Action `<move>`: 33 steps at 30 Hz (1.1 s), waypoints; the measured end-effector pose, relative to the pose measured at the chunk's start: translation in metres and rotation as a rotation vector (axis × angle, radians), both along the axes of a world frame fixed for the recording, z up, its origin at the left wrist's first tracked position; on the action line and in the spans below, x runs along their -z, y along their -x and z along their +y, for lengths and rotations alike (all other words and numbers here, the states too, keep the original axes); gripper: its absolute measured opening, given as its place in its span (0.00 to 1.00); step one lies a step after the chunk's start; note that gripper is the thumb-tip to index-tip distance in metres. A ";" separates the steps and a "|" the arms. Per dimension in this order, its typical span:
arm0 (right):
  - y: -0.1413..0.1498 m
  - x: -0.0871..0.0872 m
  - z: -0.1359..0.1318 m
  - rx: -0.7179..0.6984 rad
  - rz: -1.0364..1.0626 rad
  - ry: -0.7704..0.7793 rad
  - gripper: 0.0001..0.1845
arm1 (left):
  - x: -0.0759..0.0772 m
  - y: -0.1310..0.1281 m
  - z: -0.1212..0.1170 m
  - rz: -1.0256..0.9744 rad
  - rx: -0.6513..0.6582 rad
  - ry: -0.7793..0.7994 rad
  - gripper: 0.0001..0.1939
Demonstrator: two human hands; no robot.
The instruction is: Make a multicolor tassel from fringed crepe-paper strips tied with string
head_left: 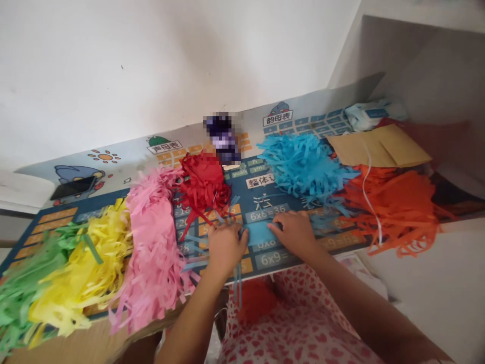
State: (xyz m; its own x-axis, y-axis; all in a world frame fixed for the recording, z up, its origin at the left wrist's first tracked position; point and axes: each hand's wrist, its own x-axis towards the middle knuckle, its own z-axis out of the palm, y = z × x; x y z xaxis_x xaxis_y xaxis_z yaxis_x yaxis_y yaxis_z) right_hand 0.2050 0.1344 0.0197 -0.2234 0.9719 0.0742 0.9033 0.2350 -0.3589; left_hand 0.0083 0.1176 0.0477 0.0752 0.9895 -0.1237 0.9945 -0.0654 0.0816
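Between my hands lies a strip of light blue tissue paper (259, 233) with cut fringes, stretched flat low over the desk mat near its front edge. My left hand (226, 243) is closed on the strip's left end, and fringe strands stick out past it and hang over the edge. Curled fingers of my right hand (295, 233) grip the other end. Just beyond the left hand sits a bunch of red paper fringe (202, 179). Past the right hand is a fluffy heap of bright blue fringe (306, 164).
Pink (153, 227), yellow (91, 263) and green (34, 288) fringed paper lie at left. Orange fringe (401, 207) sits at right under a brown paper piece (382, 146) with a white string (369, 197). A phone (74, 188) and a soft packet (373, 114) lie farther back.
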 end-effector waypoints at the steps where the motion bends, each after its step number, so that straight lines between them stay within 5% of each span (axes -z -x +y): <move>1: 0.000 0.000 0.000 0.005 0.001 0.001 0.12 | 0.000 0.000 0.001 0.003 0.001 0.003 0.16; 14: 0.001 0.005 -0.002 0.032 0.036 -0.024 0.09 | 0.003 0.004 -0.001 -0.003 0.033 -0.090 0.10; 18: -0.004 0.005 -0.003 0.080 0.013 -0.110 0.13 | 0.000 0.009 0.002 0.022 0.356 -0.274 0.10; 21: -0.014 0.001 -0.003 0.100 -0.046 -0.171 0.13 | -0.004 0.012 0.005 0.075 0.698 -0.209 0.08; 23: -0.021 -0.004 -0.007 0.091 -0.034 -0.231 0.13 | -0.008 0.012 0.005 0.105 0.791 -0.129 0.08; 29: -0.032 -0.012 -0.026 -0.488 0.038 -0.319 0.12 | -0.023 0.009 -0.006 0.149 0.785 -0.069 0.10; 33: -0.038 -0.004 -0.018 -0.530 -0.063 -0.332 0.11 | -0.026 0.009 -0.013 0.095 0.744 -0.084 0.09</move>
